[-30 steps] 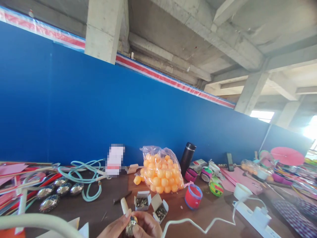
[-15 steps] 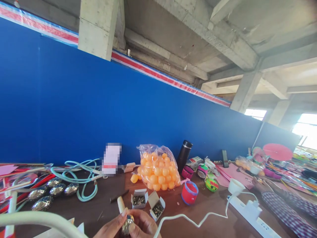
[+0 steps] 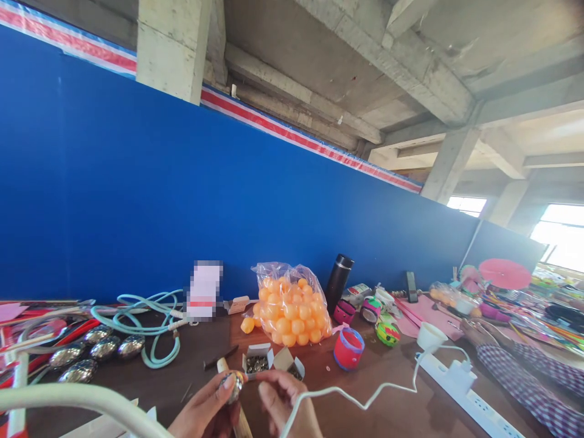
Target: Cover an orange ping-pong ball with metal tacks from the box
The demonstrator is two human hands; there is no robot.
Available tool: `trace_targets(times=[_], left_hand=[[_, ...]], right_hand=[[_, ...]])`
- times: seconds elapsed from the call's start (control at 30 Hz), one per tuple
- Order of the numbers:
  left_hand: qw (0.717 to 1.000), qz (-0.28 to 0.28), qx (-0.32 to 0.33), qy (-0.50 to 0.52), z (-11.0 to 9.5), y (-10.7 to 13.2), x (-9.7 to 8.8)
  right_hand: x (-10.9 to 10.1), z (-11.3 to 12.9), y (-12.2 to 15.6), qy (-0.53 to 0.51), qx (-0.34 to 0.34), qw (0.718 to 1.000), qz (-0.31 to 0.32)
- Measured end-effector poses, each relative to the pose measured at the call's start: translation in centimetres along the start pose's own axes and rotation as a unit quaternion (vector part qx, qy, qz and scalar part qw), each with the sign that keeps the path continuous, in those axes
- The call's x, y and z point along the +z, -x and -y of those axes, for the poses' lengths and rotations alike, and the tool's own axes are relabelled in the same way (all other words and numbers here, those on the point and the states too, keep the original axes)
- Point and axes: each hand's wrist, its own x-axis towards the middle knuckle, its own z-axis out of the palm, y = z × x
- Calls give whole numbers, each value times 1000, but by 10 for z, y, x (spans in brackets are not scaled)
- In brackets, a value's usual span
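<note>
While my left hand (image 3: 204, 406) clamps grip on silver ball (image 3: 235, 387), I see right hand (image 3: 292, 400), grip apart, near white box (image 3: 260, 350) of metal pieces (image 3: 257, 364) on tabletop (image 3: 378, 420).

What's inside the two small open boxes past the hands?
Small metallic pieces show in the left box and the right box; the right hand covers part of the latter. Box floors hidden.

Honestly, we can't read a single word or number anywhere here. The pale upright panel (image 3: 204, 286) with the reddish band is pixelated to mush, and any marks on the small packet (image 3: 358, 293) near the black bottle (image 3: 338, 281) are too tiny for us.
</note>
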Motion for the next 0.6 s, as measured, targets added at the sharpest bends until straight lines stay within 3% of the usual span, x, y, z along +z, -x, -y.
trace_targets(times=[0.1, 0.23, 0.37, 0.6], left_hand=[[998, -41, 49, 14, -4, -4, -7], [994, -78, 68, 32, 0, -17, -18], [994, -95, 52, 21, 5, -23, -22], [994, -99, 50, -22, -3, -7, -10]], right_hand=[[-35, 15, -4, 164, -59, 977, -125], [-66, 12, -6, 349, -47, 924, -150], [-63, 5, -3, 418, -4, 899, -132], [-55, 8, -9, 482, 33, 866, -131]])
